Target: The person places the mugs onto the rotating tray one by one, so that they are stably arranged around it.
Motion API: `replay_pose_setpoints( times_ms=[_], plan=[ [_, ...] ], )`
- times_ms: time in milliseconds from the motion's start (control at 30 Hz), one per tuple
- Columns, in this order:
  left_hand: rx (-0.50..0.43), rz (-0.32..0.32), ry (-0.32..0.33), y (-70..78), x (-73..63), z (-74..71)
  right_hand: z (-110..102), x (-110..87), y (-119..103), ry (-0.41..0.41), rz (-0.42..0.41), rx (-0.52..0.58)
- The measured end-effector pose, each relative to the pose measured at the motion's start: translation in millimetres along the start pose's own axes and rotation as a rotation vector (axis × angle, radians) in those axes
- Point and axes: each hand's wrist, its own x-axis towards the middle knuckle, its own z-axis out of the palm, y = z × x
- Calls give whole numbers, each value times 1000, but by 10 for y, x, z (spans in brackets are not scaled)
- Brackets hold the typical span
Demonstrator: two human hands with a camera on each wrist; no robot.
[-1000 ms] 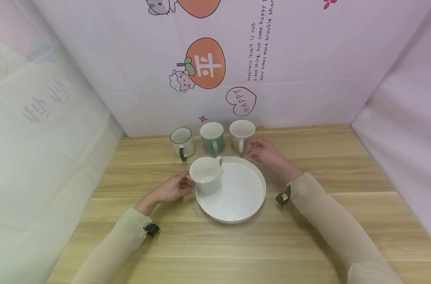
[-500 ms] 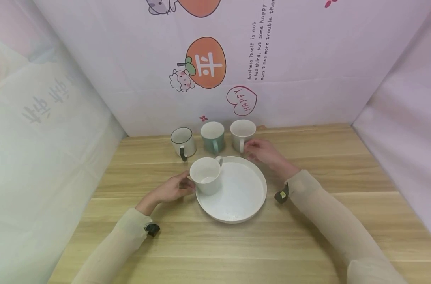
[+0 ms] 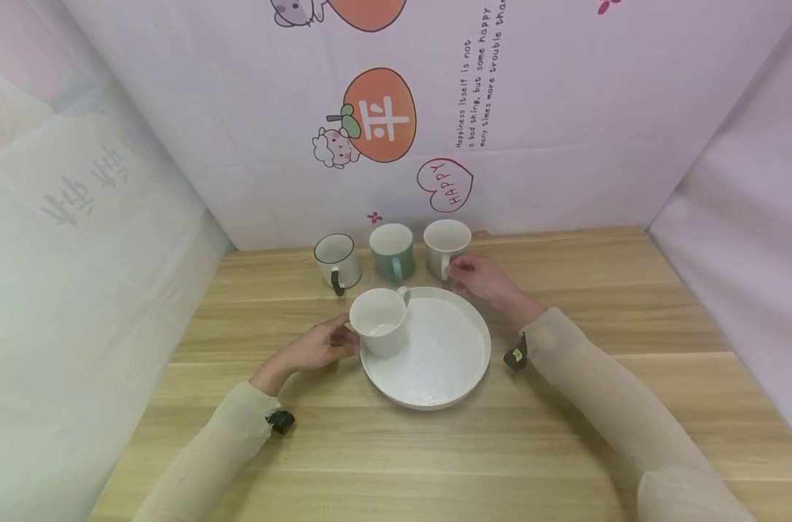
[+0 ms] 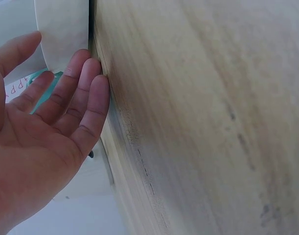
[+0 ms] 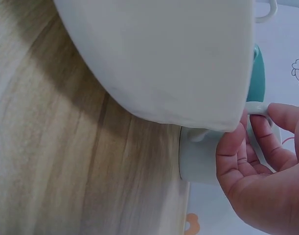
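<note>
In the head view, a round white tray (image 3: pixel 444 355) lies mid-table with a white mug (image 3: pixel 379 326) standing on its left part. My left hand (image 3: pixel 318 346) is beside the tray's left rim near this mug, its fingers loosely extended; the left wrist view shows the palm (image 4: pixel 36 147) holding nothing. Behind the tray stands another white mug (image 3: pixel 440 250), whose handle (image 5: pixel 257 108) my right hand (image 3: pixel 487 281) pinches between thumb and fingers. Part of that mug is hidden by the tray in the right wrist view.
A teal mug (image 3: pixel 392 254) and a white mug with black rim and handle (image 3: pixel 340 270) stand in the back row, left of the gripped one. A printed cloth (image 3: pixel 533 159) hangs close behind them. The wooden table (image 3: pixel 396 464) extends in front of the tray.
My right hand has moved slightly left, from beside the back white mug onto its handle, and now pinches it. My left hand and the mugs look unmoved.
</note>
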Motion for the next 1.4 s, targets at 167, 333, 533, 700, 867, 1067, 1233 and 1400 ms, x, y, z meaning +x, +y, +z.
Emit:
replay_pose_setpoints(
  times_ms=[167, 333, 533, 700, 867, 1067, 1233, 1400],
  plan=[
    [-6, 13, -2, -3, -8, 3, -3, 9, 17, -3, 7, 3],
    [-10, 28, 1, -6, -13, 4, -32, 14, 62, -1, -8, 8],
    [-5, 14, 3, -8, -11, 3, -102, 12, 120, -18, -19, -2],
    [-14, 19, 1, 9, -14, 2, -185, -19, 145, -36, -22, 6],
    [-33, 23, -1, 18, -15, 0, -255, -72, 129, -45, -33, 9],
    [-39, 26, -2, 12, -14, -2, -267, -78, 86, -46, -9, 6],
    [-32, 28, -1, 14, -10, 3, -243, -60, 75, -33, -11, -34],
    [-34, 29, 3, 13, -6, 11, -267, -34, 143, -23, -32, -18]
  ],
)
